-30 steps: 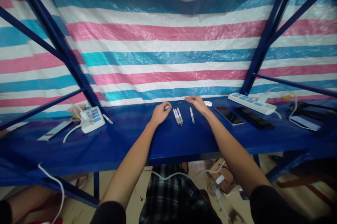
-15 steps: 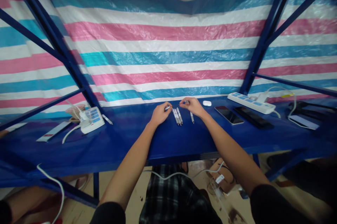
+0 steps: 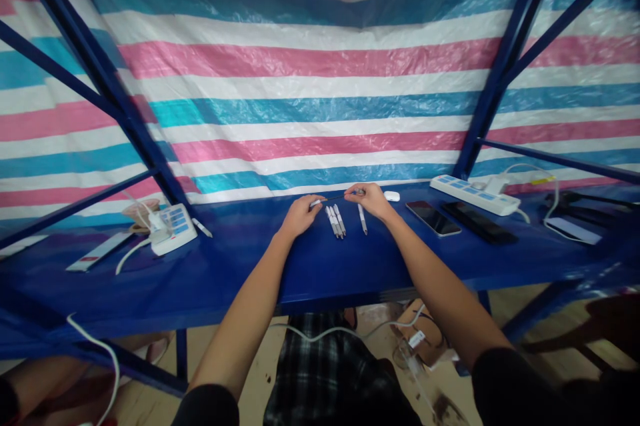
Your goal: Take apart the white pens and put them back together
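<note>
I'm watching through the head camera as the left hand [image 3: 300, 216] is resting near the far edge of the blue worktop [image 3: 350, 273], its fingers [image 3: 311, 207] pinching a short white pen barrel [image 3: 316, 203]. The right hand [image 3: 369, 200] is sitting just across from it, its fingers [image 3: 351, 192] closed on a small pen part [image 3: 361, 192] that is too small for me to make out. A thin dark strand [image 3: 336, 197] is spanning the gap between the two hands, though I can't tell what it is. Between and just below the hands, a tight bunch of white pens [image 3: 335, 221] is lying on the worktop, and a single white pen [image 3: 363, 219] is lying apart from it, under the right hand. Toward the right end, I'm seeing a small white case [image 3: 392, 196], two phones [image 3: 433, 219] [image 3: 477, 222] and a white power strip [image 3: 475, 195] along the far edge. Toward the left end, another power strip [image 3: 173, 229] is sitting beside a loose white pen [image 3: 201, 227]. A striped tarpaulin [image 3: 310, 93] is hanging behind the worktop.
</note>
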A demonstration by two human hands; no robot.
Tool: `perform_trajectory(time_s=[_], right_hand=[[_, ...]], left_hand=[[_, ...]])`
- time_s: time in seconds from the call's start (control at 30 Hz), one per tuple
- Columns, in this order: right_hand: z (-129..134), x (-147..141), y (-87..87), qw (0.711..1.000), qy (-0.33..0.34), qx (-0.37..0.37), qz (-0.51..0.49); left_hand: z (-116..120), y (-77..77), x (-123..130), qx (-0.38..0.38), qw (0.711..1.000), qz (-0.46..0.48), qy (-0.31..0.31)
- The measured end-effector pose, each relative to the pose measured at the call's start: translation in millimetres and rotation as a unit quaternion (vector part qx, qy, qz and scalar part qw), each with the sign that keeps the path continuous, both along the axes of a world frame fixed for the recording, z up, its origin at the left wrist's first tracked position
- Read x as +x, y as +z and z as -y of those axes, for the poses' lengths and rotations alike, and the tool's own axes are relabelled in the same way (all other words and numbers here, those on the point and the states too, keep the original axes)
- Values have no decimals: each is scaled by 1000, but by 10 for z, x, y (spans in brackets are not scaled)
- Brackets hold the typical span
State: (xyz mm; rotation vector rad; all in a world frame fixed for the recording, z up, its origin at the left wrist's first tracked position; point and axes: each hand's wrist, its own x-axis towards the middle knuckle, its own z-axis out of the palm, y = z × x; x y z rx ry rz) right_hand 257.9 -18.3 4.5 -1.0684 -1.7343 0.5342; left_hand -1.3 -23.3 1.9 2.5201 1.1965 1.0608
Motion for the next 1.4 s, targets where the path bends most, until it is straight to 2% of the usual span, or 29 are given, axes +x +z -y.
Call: perform_trajectory(time_s=[0.13,0.33,0.67,0.97,1.23,1.4], right_hand=[[-41,43,-25,1000,0,-4,-19],[-15,27,-6,1000,10,-8,-26],[-5,73,9,1000,2,-10,-23],[76,-146,4,999,35,6,34],[56,-237,-55,998,20,0,64],[-37,-135,-92,1000,10,-5,-11]], left_hand=[[-56,-22,-41,-1,1000,-3,2],[-50,-31,-30,-38,997,68,-11],[-92,-51,-27,-8,995,97,2],[-28,-61,72,-17,995,84,-48],[-33,-79,88,-14,993,105,-46],[-55,-94,74,-20,994,111,-12]])
